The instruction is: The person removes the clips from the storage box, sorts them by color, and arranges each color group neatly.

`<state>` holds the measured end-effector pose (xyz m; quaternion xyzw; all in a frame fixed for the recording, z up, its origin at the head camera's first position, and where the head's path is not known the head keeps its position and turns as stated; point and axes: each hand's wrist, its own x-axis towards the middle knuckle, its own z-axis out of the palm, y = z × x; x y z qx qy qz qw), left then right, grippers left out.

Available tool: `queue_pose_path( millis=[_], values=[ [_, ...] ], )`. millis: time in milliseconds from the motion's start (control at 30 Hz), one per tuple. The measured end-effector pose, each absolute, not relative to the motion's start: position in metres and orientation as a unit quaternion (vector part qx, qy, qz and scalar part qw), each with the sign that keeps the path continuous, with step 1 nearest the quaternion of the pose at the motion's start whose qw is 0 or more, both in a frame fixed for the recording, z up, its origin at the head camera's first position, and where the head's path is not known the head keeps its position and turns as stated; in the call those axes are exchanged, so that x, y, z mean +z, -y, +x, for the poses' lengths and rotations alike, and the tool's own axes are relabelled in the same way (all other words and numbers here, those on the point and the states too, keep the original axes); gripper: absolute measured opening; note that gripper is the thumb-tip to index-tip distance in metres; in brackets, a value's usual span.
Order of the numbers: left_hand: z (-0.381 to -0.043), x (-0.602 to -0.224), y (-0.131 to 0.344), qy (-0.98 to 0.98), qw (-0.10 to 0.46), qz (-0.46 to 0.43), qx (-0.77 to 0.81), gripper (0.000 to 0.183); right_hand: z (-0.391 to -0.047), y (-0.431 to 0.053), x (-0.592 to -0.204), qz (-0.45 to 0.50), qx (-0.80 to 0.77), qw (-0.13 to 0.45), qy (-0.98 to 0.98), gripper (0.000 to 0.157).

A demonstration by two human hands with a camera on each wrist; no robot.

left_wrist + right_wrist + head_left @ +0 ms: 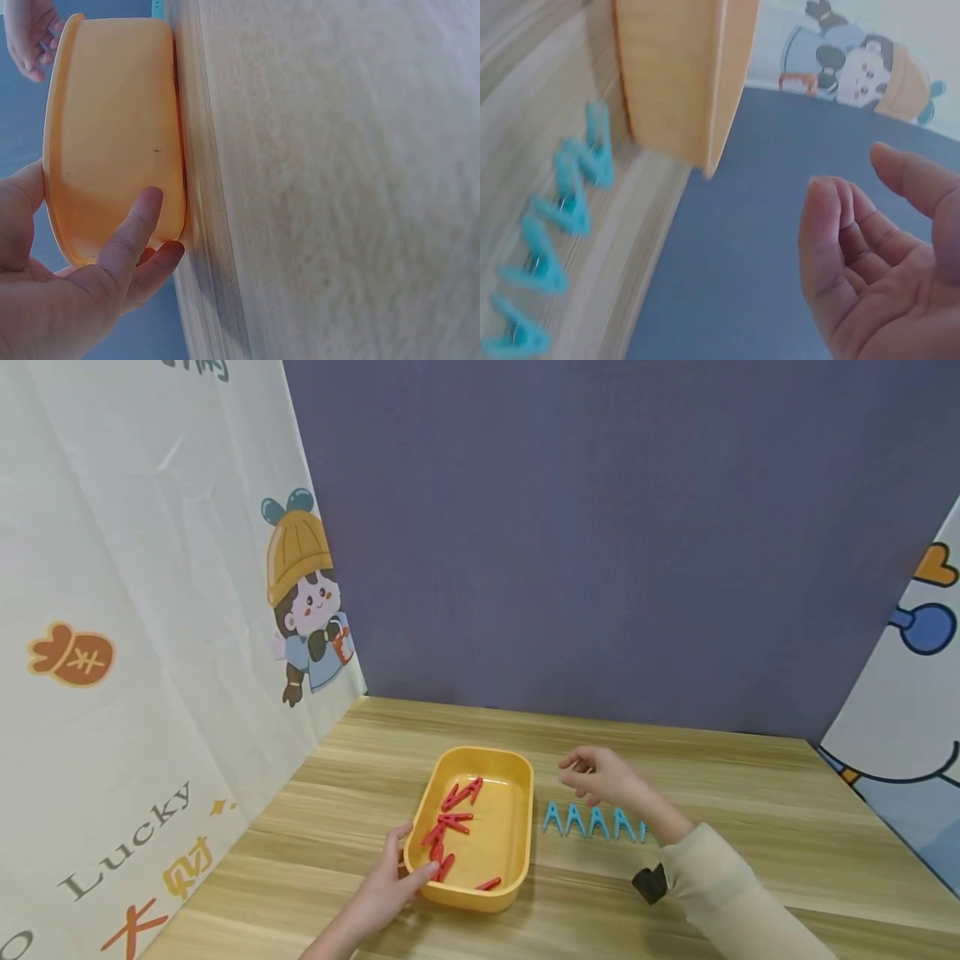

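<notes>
A yellow plastic basin sits on the wooden table with several red clothespins lying loose inside, mostly along its left side. At the near left corner my left hand holds it, thumb over the rim and fingers against the outer wall; the left wrist view shows those fingers on the basin's side. My right hand hovers right of the basin, fingers loosely bent and nothing in them. Below it, several light-blue clothespins stand in a row, the rightmost partly hidden by the right forearm.
A dark blue panel rises behind the wooden table. White printed cloths hang at the left and right. A black object is at the right sleeve's cuff.
</notes>
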<state>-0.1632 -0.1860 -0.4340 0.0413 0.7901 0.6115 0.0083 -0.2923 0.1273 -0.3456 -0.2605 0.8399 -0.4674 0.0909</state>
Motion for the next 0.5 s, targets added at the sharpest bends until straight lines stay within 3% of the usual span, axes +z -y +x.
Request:
queue_pose_path(
  millis=[500],
  values=[
    [-0.163,-0.434,0.187,-0.784,0.018,0.044,0.619,0.072,-0.278,-0.078,-0.354,-0.340,-0.454,0.146,-0.810,0.026]
  ],
)
